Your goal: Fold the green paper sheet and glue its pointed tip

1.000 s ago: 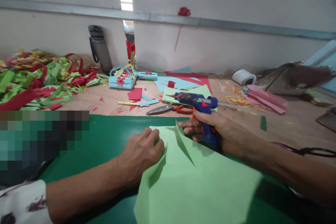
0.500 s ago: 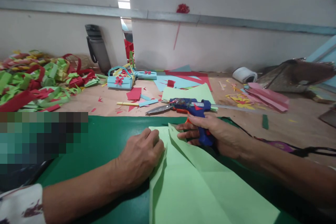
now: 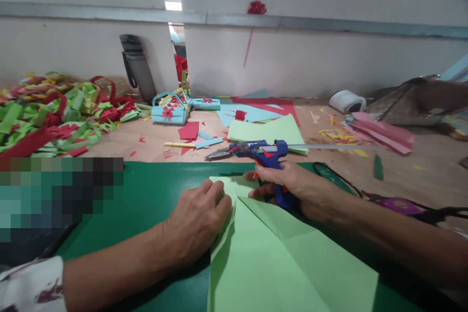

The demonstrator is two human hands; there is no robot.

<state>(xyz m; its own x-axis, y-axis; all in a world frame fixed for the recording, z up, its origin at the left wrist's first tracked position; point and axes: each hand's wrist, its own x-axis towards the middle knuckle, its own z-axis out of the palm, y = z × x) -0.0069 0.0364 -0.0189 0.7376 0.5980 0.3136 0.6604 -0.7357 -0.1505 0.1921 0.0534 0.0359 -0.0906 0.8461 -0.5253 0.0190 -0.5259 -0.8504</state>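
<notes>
A folded sheet of light green paper [image 3: 263, 258] lies on a dark green mat [image 3: 146, 190], its flaps lifted and spread from a crease near the far end. My left hand [image 3: 204, 214] is closed on the paper's left flap, fingers curled under and partly hidden. In my right hand [image 3: 288, 185] is a blue glue gun [image 3: 270, 151] with an orange trigger, held level with its nozzle pointing left and a clear glue stick out of its back. Some fingers of that hand reach past the handle and touch the paper's right flap.
Behind the mat lie light blue paper bags [image 3: 168, 114], paper sheets [image 3: 263, 129] and scraps. A heap of green and red paper pieces [image 3: 54, 117] is at left, near a grey bottle [image 3: 139, 70]. At right are pink paper [image 3: 383, 131], a white roll [image 3: 347, 101] and a brown bag [image 3: 409, 102].
The glue gun and my right hand have shifted slightly left. The right flap of the paper has swung lower and left at its near corner. My left hand holds its place.
</notes>
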